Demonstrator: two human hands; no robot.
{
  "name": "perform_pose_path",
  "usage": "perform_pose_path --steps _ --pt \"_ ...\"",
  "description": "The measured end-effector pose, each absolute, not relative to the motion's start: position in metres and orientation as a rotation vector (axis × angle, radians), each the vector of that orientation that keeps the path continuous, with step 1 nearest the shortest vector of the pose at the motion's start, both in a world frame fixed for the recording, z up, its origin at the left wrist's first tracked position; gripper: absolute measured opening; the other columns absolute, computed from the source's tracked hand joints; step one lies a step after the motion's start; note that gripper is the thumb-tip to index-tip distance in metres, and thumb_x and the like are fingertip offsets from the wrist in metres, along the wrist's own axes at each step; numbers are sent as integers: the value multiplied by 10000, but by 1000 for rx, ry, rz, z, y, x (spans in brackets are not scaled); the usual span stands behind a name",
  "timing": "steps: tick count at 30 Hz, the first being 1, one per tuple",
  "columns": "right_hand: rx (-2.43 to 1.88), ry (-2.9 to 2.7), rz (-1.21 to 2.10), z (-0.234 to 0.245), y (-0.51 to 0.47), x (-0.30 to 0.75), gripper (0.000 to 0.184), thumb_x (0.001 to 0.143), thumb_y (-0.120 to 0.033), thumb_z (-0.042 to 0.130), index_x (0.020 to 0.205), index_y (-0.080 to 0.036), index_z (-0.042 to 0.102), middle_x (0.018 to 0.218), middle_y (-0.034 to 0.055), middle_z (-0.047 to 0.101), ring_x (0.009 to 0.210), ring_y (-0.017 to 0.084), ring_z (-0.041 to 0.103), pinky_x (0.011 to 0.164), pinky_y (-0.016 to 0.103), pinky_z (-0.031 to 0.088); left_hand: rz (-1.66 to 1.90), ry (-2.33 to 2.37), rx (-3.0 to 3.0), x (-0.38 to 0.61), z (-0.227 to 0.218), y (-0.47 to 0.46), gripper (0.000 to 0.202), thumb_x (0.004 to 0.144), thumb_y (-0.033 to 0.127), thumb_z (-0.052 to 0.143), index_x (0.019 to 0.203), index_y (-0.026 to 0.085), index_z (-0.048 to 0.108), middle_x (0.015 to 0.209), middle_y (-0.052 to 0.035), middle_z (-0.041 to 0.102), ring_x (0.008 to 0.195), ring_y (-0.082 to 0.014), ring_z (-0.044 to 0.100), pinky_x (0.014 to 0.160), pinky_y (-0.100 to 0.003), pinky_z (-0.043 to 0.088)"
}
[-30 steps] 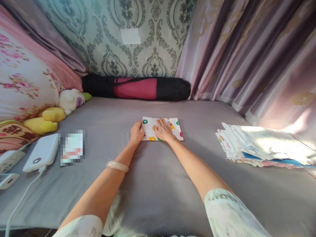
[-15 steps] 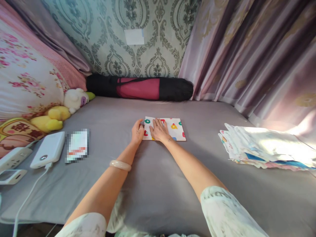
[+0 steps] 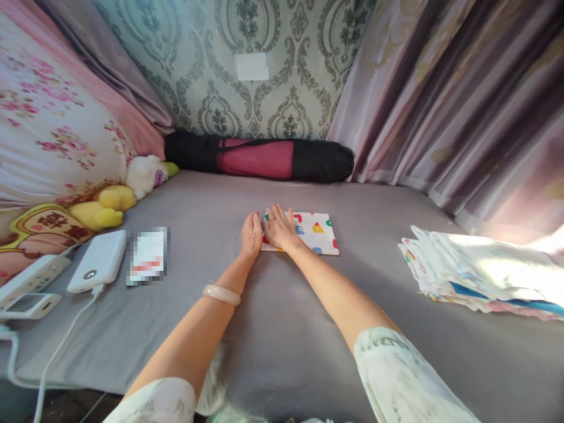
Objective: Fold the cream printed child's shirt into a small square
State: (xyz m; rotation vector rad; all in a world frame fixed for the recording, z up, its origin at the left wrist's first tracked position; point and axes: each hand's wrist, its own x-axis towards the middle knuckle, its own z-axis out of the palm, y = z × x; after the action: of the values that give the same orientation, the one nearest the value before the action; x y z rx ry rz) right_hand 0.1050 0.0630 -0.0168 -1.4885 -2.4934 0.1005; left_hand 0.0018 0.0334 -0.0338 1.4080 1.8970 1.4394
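Observation:
A white folded cloth (image 3: pixel 324 238) with colourful printed letters and shapes lies flat in the middle of the grey bed sheet. My right hand (image 3: pixel 281 228) rests palm down on its left part, fingers stretched out and covering some of the print. Against the cloth's left edge stands my left hand (image 3: pixel 252 235), turned on its side with its fingers straight and close together. It grips nothing that I can see. A pale bangle (image 3: pixel 221 295) circles my left wrist.
To the right lies a stack of cloths (image 3: pixel 484 273). A power bank (image 3: pixel 99 261) with a cable, a power strip (image 3: pixel 35 279) and a blurred-out flat item (image 3: pixel 148 255) are at left, near plush toys (image 3: pixel 103 205). A black and pink roll bag (image 3: pixel 258 158) lies along the wall.
My right hand has slid left across the cloth toward its left edge. The fingers of my left hand have straightened beside that edge. The whole view has shifted slightly.

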Motion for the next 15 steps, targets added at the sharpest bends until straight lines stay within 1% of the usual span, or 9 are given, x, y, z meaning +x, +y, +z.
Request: perform_pose_path --steps 4,7,11,15 --pt "-1532 -2608 187 -21 66 91 577 989 -303 204 1507 -80 324 1595 127 257 1485 243 155 1187 508 79 1430 1880 1399 1 -34 34 475 1000 330 237 1187 97 606 1240 -152 631 1192 -229 563 1058 -359 414" --pt "-1575 -2628 257 -23 67 89 580 979 -287 217 1519 -94 305 1605 108 238 1488 243 140 1188 503 99 1414 1879 1402 1 -36 35 464 1004 336 243 1188 118 608 1254 -139 630 1203 -229 556 1070 -374 406" --pt "-1547 -2595 358 -20 66 92 582 992 -316 203 1526 -101 285 1610 99 224 1492 242 121 1194 502 68 1400 1874 1440 2 -37 35 469 1001 349 238 1184 130 612 1249 -131 636 1205 -228 559 1072 -375 407" --pt "-1461 -2428 521 -12 68 111 601 1012 -370 112 1541 -112 234 1620 84 192 1494 203 121 1197 428 129 1367 1889 1471 0 -37 38 463 992 353 250 1179 140 616 1276 -132 627 1238 -228 545 1076 -358 405"
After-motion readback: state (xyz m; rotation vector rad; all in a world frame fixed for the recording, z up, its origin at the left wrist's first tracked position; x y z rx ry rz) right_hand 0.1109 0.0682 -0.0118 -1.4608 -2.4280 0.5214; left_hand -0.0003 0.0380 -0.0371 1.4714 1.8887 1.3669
